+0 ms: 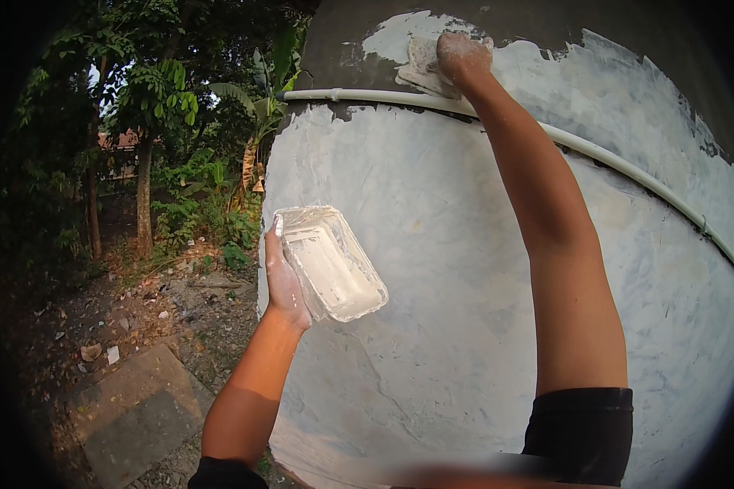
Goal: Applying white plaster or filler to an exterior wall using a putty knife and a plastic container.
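Note:
My left hand [284, 281] holds a small rectangular tray [331, 262] smeared with white putty, at chest height close to the wall [432, 269]. My right hand [463, 55] is raised high and grips a flat scraper blade [422, 67] coated in white, pressed flat against the wall just above a white pipe [628, 169]. The wall is grey, mostly covered in a thin pale coat. Bare grey patches remain along the top near the blade.
The white pipe runs across the wall from upper left down to the right edge. Left of the wall's corner lie bare ground, a concrete slab [134, 407], scattered rubble and trees [143, 122].

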Demonstrator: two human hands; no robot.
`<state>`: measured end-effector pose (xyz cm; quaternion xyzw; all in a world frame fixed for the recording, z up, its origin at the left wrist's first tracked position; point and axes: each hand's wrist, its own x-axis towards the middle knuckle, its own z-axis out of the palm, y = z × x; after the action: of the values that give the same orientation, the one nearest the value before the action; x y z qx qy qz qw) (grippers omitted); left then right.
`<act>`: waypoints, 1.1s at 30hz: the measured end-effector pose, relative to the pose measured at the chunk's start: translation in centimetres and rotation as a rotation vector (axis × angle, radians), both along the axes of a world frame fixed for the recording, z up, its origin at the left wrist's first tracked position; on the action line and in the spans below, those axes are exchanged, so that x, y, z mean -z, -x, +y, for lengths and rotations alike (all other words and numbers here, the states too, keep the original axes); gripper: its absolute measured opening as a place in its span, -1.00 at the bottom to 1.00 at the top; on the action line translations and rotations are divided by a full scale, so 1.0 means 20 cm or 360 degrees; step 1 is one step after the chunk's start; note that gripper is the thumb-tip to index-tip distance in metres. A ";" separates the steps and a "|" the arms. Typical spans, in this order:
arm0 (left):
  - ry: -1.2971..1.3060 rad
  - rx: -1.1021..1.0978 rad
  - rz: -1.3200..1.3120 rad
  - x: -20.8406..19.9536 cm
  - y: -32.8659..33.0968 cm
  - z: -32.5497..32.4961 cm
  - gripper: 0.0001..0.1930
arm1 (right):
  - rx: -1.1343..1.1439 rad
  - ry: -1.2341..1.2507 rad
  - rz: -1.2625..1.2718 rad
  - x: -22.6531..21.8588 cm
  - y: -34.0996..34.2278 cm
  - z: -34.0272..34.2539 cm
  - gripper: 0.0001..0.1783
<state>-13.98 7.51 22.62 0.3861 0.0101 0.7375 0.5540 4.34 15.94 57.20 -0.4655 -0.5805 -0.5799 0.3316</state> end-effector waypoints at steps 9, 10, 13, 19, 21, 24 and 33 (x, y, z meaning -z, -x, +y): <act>-0.0030 -0.0074 -0.0092 0.08 0.20 -0.09 -0.33 | -0.0060 -0.0439 -0.0095 -0.07 0.28 -0.11 -0.66; -0.0042 -0.0079 -0.0098 0.08 0.20 -0.09 -0.33 | -0.0066 -0.0451 -0.0100 -0.02 0.27 -0.12 -0.66; -0.0073 -0.0096 -0.0112 0.05 0.19 -0.14 -0.34 | -0.0267 -0.0106 0.0089 0.05 0.18 -0.07 -0.78; -0.0031 -0.0142 -0.0136 0.09 0.26 -0.14 -0.34 | -0.0164 -0.0264 0.0247 -0.02 -0.13 -0.11 -0.79; -0.0067 -0.0101 -0.0135 0.08 0.25 -0.14 -0.33 | -0.0121 -0.0410 0.0192 -0.15 -0.22 -0.17 -0.79; -0.0108 -0.0056 -0.0147 0.05 0.23 -0.16 -0.33 | -0.0218 -0.0823 0.0135 -0.24 -0.21 -0.23 -0.67; -0.0139 -0.0044 -0.0093 0.05 0.17 -0.17 -0.34 | -0.0193 -0.0179 -0.0105 0.10 0.18 0.05 -0.80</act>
<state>-17.37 4.11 21.72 0.3880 -0.0328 0.7557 0.5266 0.66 16.86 55.23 -0.3909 -0.5848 -0.6055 0.3723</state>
